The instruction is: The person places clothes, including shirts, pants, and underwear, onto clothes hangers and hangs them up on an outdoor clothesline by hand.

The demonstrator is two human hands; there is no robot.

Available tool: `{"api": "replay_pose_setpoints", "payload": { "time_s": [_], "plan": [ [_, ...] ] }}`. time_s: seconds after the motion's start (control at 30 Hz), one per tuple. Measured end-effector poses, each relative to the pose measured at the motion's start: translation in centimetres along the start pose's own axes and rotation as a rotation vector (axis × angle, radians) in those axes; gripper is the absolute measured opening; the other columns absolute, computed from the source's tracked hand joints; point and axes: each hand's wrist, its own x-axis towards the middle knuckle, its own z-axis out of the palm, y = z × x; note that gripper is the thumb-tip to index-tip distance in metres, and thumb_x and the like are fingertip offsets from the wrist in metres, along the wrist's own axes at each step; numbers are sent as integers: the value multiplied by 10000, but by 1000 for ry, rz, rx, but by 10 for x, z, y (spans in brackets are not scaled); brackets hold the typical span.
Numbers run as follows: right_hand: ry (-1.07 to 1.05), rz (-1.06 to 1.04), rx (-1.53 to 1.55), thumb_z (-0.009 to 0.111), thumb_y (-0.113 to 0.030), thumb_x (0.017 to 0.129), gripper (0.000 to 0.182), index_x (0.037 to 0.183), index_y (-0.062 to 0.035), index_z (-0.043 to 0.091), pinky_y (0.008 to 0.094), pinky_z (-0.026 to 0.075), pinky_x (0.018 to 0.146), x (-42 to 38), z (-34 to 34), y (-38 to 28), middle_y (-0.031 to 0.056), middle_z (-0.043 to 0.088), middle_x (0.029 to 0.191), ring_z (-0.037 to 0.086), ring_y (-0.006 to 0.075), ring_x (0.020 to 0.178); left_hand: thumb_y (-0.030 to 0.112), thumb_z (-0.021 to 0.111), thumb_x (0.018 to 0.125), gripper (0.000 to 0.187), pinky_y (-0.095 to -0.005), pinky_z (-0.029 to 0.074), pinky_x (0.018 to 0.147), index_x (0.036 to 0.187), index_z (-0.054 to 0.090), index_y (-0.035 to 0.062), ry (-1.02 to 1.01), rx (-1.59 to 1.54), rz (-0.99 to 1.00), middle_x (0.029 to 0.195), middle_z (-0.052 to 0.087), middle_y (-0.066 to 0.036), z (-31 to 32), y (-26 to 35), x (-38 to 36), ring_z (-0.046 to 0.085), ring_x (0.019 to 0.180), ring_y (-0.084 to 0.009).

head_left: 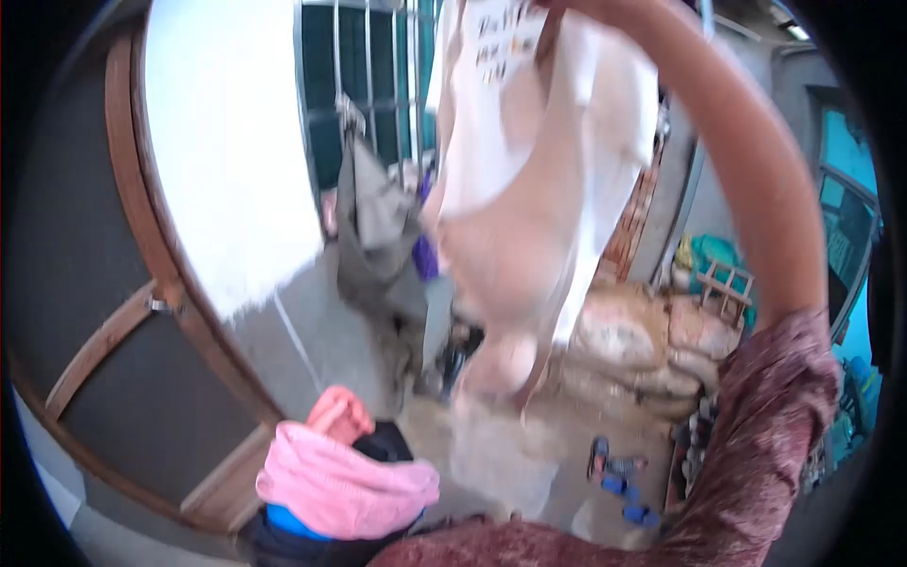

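Note:
My right hand (pixel 590 8) is raised to the top edge of the view, partly cut off, its fingers closed on a beige garment that looks like a bra (pixel 515 250). The bra hangs down in front of me, its lower end over the floor. Behind and around it hangs a white shirt (pixel 477 113) with dark lettering near the top. Low on the left, close to my body, lies a bundle of clothes with a pink knitted cloth (pixel 345 482), a coral cloth (pixel 340 413) and dark and blue fabric. My left hand is out of sight.
A grey cloth (pixel 373 217) hangs from the barred window (pixel 368 76). On the left stands a wooden-framed door (pixel 179 321). Stacked sacks (pixel 624 340) line the back wall, with a small wooden stool (pixel 726 288) on them. Blue slippers (pixel 628 491) lie on the floor.

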Motion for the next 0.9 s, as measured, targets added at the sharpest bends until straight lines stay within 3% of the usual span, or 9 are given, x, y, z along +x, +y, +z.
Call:
{"api": "replay_pose_setpoints", "payload": {
  "time_s": [0.07,0.2,0.23,0.3,0.43,0.5,0.6,0.7,0.9],
  "plan": [
    [122,699,868,687,-162,768,369,1128,-92,649,215,327,480,-1,-8,-77,-36,530,717,399,53,552,157,488,963,138,-393,503,710,1026,491,34,-45,6,31,843,561,-127,-6,-2,24,585,759,-258],
    [-98,639,1015,698,-147,791,276,1059,-88,674,196,389,568,5,12,-100,-27,618,785,494,30,654,132,491,968,143,-340,523,737,1071,492,34,0,5,55,965,590,-118,10,-2,64,617,796,-216],
    [-86,597,1003,768,-184,693,314,981,-78,701,248,439,539,8,20,-107,18,609,792,534,115,617,132,491,968,143,-340,523,737,1071,492,34,-15,5,66,965,590,-118,16,1,75,617,796,-216],
    [-215,500,953,766,-233,697,324,972,-75,701,288,492,615,14,21,-128,48,635,819,594,138,690,37,497,920,273,-307,516,677,1190,459,26,120,69,187,1114,574,-140,29,10,98,612,723,-193],
    [-389,400,948,720,-187,708,297,970,-50,689,344,514,730,24,35,-175,128,678,868,655,265,811,-47,482,838,512,-257,487,589,1334,380,25,-99,231,266,1258,522,-180,71,46,133,582,606,-160],
    [-438,425,945,710,-173,711,294,975,-48,684,348,513,738,28,45,-195,135,679,868,655,272,815,-81,450,781,674,-226,448,516,1425,287,36,-335,280,104,1315,492,-221,74,56,149,535,514,-127],
    [-511,396,915,658,-195,758,306,1009,-20,640,344,491,698,37,54,-208,105,663,810,634,264,764,-27,475,876,500,-200,420,482,1366,394,28,-512,355,-92,1003,647,-187,54,57,172,508,499,-96],
    [-575,430,872,658,-212,781,325,1041,-20,629,354,487,722,44,59,-207,114,660,850,628,274,798,51,480,945,309,-196,408,476,1251,489,9,-433,428,-265,826,640,-133,56,74,174,491,489,-96],
    [-848,503,849,643,-268,857,340,1105,-36,624,342,485,749,42,45,-191,115,657,878,631,249,819,171,485,986,185,-251,395,433,1064,542,13,-412,237,-89,692,546,-94,25,83,206,481,451,-145]
  ]
}}
